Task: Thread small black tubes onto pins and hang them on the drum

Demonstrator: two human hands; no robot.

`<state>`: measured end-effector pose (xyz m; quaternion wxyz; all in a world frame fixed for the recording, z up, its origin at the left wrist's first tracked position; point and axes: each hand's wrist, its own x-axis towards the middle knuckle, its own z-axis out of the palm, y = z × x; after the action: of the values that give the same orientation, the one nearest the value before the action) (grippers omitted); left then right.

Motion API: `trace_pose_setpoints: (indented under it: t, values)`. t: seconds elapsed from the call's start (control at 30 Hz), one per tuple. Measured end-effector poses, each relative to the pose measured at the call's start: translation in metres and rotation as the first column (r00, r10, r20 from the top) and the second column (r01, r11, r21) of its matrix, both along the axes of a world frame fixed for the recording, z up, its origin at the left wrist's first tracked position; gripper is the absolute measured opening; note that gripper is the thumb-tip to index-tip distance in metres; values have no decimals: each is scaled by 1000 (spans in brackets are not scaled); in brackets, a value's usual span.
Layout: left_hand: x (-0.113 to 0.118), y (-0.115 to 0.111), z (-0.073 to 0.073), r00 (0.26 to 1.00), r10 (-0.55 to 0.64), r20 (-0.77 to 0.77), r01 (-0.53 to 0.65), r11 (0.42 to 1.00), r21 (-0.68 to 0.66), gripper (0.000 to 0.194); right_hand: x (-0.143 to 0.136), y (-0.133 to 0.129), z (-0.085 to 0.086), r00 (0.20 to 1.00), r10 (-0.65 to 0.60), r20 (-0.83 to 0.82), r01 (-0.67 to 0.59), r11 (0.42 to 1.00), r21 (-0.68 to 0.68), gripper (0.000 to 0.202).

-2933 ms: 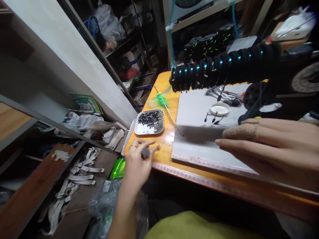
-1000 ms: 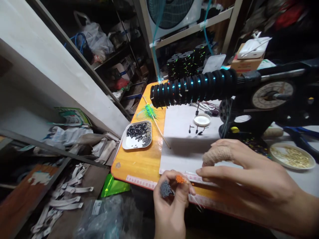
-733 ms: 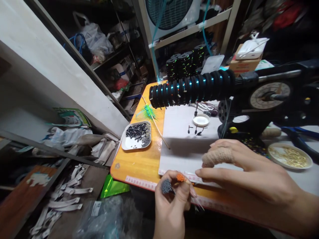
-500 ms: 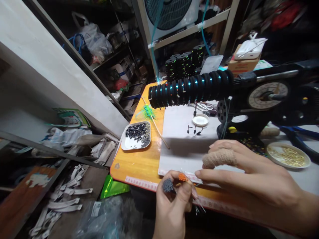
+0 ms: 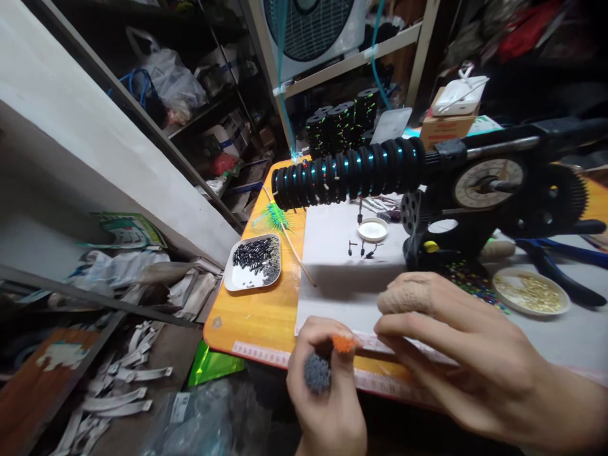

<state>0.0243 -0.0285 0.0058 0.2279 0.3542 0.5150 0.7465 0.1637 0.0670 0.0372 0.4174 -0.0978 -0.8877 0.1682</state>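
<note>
Wrapped round a grey bundle [image 5: 317,373] of thin pieces and an orange bundle [image 5: 343,343] is my left hand [image 5: 327,392], in front of the table's near edge. To its right, my right hand [image 5: 465,348] hovers over the white sheet [image 5: 332,304] with its fingers bent and a tan wrap round one finger. Its fingertips are close together and blurred; whether they pinch something is hidden. Beyond the hands, a black ringed roller [image 5: 351,174] of a machine reaches across the table, above a small white dish [image 5: 373,229] and small black parts [image 5: 363,249].
A white tray [image 5: 232,272] of black and grey pieces sits on the yellow table [image 5: 237,316] at left, near a thin stick [image 5: 297,253]. At right are a dish of gold pieces [image 5: 532,292] and blue-handled pliers [image 5: 560,278]. Shelves stand behind.
The camera view has shifted slightly. My left hand has turned and closed more round the bundles, and the thin ends at its right side no longer show. My right hand's fingers have bent further.
</note>
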Motion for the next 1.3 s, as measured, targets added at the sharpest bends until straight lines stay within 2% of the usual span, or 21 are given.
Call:
trace_pose_setpoints:
  t: [0.1, 0.17, 0.23, 0.27, 0.37, 0.43, 0.5, 0.57, 0.67, 0.7, 0.77, 0.8, 0.87, 0.9, 0.93, 0.97, 1.0, 1.03, 1.1, 1.17, 1.3]
  values:
    - [-26, -7, 1, 969, 209, -131, -199, 976, 90, 16, 6, 3, 1, 996, -78, -38, 81, 995, 65, 29]
    - [-57, -15, 2, 903, 318, -288, -326, 945, 22, 13, 8, 5, 2, 989, -141, -52, 144, 987, 66, 30]
    - [-93, -24, 2, 770, 223, -598, -390, 906, -165, 4, 7, 6, 4, 987, -151, -45, 153, 988, 37, 27]
    - [-109, -28, 2, 692, 114, -713, -398, 884, -245, 2, 6, 7, 6, 989, -141, -38, 142, 990, 20, 25]
    - [-139, -33, 2, 524, -166, -836, -430, 795, -427, 12, 1, 8, 10, 993, -110, -41, 109, 994, -14, 17]
    - [-144, -34, 3, 491, -260, -832, -464, 730, -502, 19, 0, 10, 11, 994, -99, -48, 98, 995, -25, 14]
    - [-145, -35, 6, 494, -257, -831, -496, 701, -512, 28, 0, 12, 9, 996, -87, -30, 86, 995, -48, 14]
    - [-145, -38, 11, 496, -217, -841, -513, 708, -485, 31, 2, 15, 7, 997, -74, -15, 73, 994, -82, 14]
    - [-143, -47, 22, 500, -117, -858, -505, 766, -398, 24, 3, 17, 7, 997, -68, -27, 64, 990, -122, 13]
    - [-139, -49, 26, 525, -63, -849, -489, 794, -361, 22, 3, 17, 8, 997, -70, -33, 66, 990, -127, 13]
    - [-123, -51, 30, 654, 38, -755, -429, 841, -329, 20, 2, 15, 10, 996, -75, -44, 69, 989, -129, 15]
    - [-112, -49, 30, 757, 62, -650, -372, 859, -351, 21, 1, 14, 10, 996, -75, -53, 67, 989, -134, 15]
    - [-85, -42, 27, 939, -7, -344, -145, 898, -416, 26, 0, 12, 11, 996, -57, -68, 46, 987, -156, 14]
    - [-72, -36, 23, 980, -91, -177, 5, 900, -436, 31, -1, 11, 11, 996, -48, -73, 35, 984, -175, 14]
    - [-59, -30, 19, 982, -189, -17, 164, 890, -426, 35, -2, 10, 11, 996, -42, -80, 25, 981, -194, 14]
    - [-47, -24, 14, 952, -285, 110, 305, 869, -390, 38, -3, 9, 10, 995, -37, -88, 18, 977, -211, 14]
    - [-37, -17, 10, 913, -354, 203, 405, 847, -345, 41, -4, 8, 9, 994, -35, -100, 12, 975, -224, 14]
    - [-28, -12, 7, 884, -387, 263, 456, 837, -303, 43, -5, 8, 9, 993, -38, -112, 10, 972, -235, 14]
    - [-16, -3, 3, 859, -406, 313, 490, 830, -267, 44, -6, 9, 7, 991, -44, -128, 10, 967, -254, 13]
    - [-7, 2, 3, 861, -405, 308, 490, 824, -285, 46, -7, 10, 6, 990, -50, -135, 11, 961, -275, 12]
    - [1, 4, 7, 909, -382, 170, 418, 837, -353, 48, -5, 13, 7, 990, -61, -124, 18, 948, -318, 12]
